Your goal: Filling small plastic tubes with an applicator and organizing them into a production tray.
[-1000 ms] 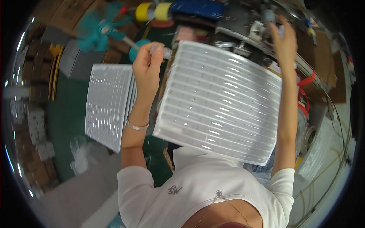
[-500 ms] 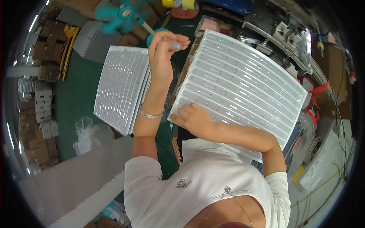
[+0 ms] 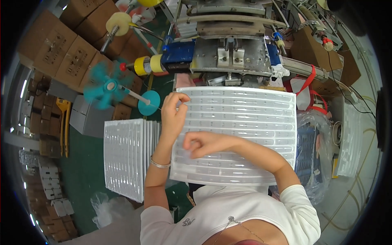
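Observation:
In front of me lies a white panel [image 3: 241, 122] crossed by rows of long, glossy clear strips with small dark dots. My left hand [image 3: 174, 112] is at its far left edge, fingers bent toward the thumb; whatever they hold is hidden. A bracelet circles that wrist. Over the panel's left part, my right hand [image 3: 206, 143] is curled and slightly blurred, its fingertips drawn in near the thumb. I cannot make out what is in it. Several similar panels stand together as a stack [image 3: 124, 157] to the left.
Beyond the panel is a metal machine [image 3: 230, 57] with rollers and rails. A turquoise fan [image 3: 109, 86] spins at the far left, before cardboard boxes [image 3: 61, 49]. Clear plastic bagging [image 3: 316, 151] covers a blue crate on the right. Crumpled plastic film [image 3: 110, 208] lies lower left.
My view has turned, bringing the machine to the middle. The left hand, raised earlier with a small clear cylinder, is now down at the panel's edge. My right hand has curled from lying flat.

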